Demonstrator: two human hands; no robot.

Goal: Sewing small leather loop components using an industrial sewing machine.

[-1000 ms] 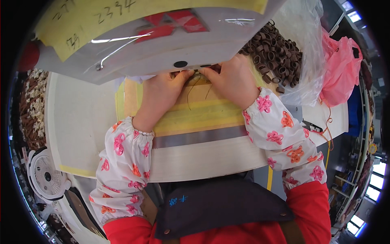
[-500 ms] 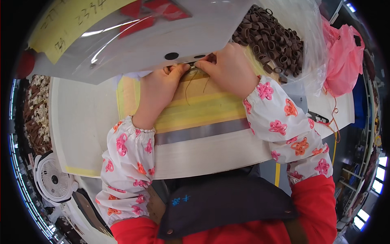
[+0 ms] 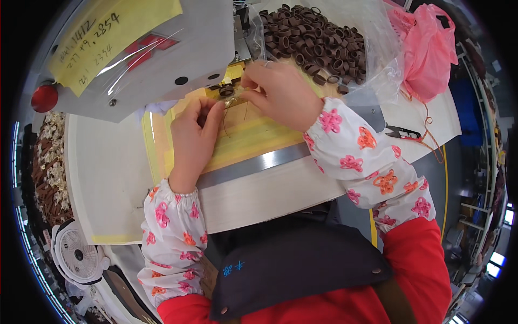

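Reaching in from either side, the bare hands frame a small brown loop (image 3: 226,90) at the lower edge of a grey machine housing (image 3: 162,65), above a board crossed by yellow tape (image 3: 259,130). The left hand (image 3: 193,129) sits below and left of this loop, thumb and forefinger parted, with nothing visible between them. The right hand (image 3: 283,92) is just to the loop's right, its thumb and forefinger bent toward each other near the tips; whether they pinch anything thin cannot be told. Fine dark thread (image 3: 225,124) trails down from beside the loop across the tape, its ends uncut as far as can be seen. The loop already looks closed into a ring, though whether it is fastened stays unclear. Behind the right hand lies a large heap of similar brown loops (image 3: 318,43), also ring-shaped, on the desk (image 3: 108,178) beside a clear plastic bag (image 3: 386,67); nothing shows whether those are finished pieces or waiting ones, so the overall progress cannot be judged. Farther right, dark thread snips (image 3: 403,133) lie untouched next to an orange cord (image 3: 429,124), below a pink plastic bag (image 3: 429,59).
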